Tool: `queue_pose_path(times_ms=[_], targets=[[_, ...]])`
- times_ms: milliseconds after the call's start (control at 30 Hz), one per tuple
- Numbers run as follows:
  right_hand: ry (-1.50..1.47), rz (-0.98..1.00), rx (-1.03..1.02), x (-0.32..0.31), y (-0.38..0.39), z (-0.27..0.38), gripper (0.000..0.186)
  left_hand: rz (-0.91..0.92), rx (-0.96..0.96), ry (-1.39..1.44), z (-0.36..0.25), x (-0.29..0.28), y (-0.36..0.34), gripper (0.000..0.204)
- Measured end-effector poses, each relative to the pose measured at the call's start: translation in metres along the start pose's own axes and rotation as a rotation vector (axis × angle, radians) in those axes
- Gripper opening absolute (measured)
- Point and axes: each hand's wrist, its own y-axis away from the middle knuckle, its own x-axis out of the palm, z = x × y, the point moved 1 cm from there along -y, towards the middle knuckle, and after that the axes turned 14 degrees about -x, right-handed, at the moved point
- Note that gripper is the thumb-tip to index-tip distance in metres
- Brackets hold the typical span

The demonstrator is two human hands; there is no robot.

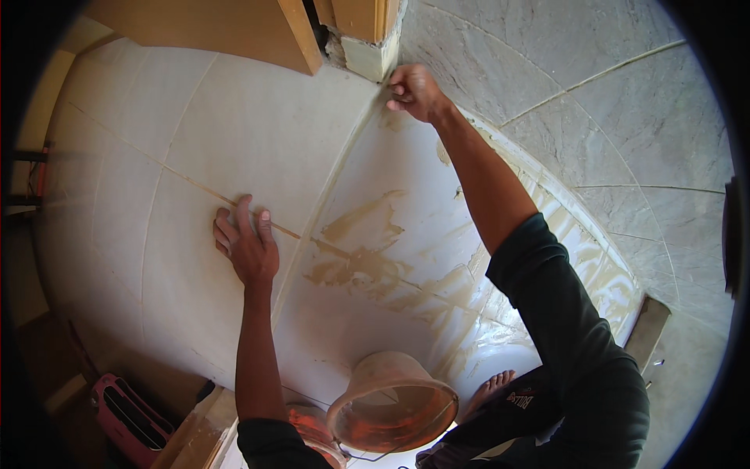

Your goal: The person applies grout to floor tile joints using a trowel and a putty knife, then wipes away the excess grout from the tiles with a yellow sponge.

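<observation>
My left hand (248, 242) rests with fingers spread on the pale tiled surface (195, 281), beside a thin tan line between tiles. My right hand (414, 95) is closed, fingertips at the corner block (367, 55) at the foot of the wooden door frame; I cannot make out what, if anything, it holds. Below it a tiled strip (367, 180) is smeared with beige paste, bordered by a raised pale edge. A dusty bucket (355, 371) with a wire handle stands near my bare foot (492, 384).
A wooden door (219, 23) is at the top. Grey veined tiles (617, 141) cover the surface on the right. A pink case (129, 414) lies at the lower left, and a dusty board (647, 319) is at the lower right.
</observation>
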Motion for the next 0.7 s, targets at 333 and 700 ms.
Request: queue_pose_path(times_ms=[333, 700], targets=[[0.357, 0.024, -0.220, 0.012, 0.035, -0.029, 0.045, -0.032, -0.040, 0.052, 0.011, 0.000, -0.001, 0.063], [1.210, 0.225, -0.102, 0.034, 0.041, 0.006, 0.070, 0.040, -0.048, 0.011, 0.022, -0.007, -0.003, 0.064]])
